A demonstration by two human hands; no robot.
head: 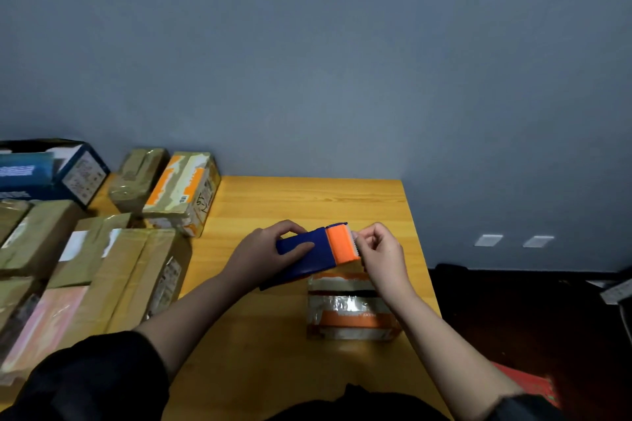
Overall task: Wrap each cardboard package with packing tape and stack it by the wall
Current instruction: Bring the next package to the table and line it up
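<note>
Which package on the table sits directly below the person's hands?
The orange-and-white taped package lying alone near the table's right edge; every other package is grouped at the table's left side.

Package [350,309] on table [307,202] below tape dispenser [318,253]; stacked boxes [113,249] at left by wall [307,61].

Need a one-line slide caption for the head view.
Left hand grips a blue-and-orange tape dispenser while the right hand pinches at its cutter end, above a taped package.
</note>
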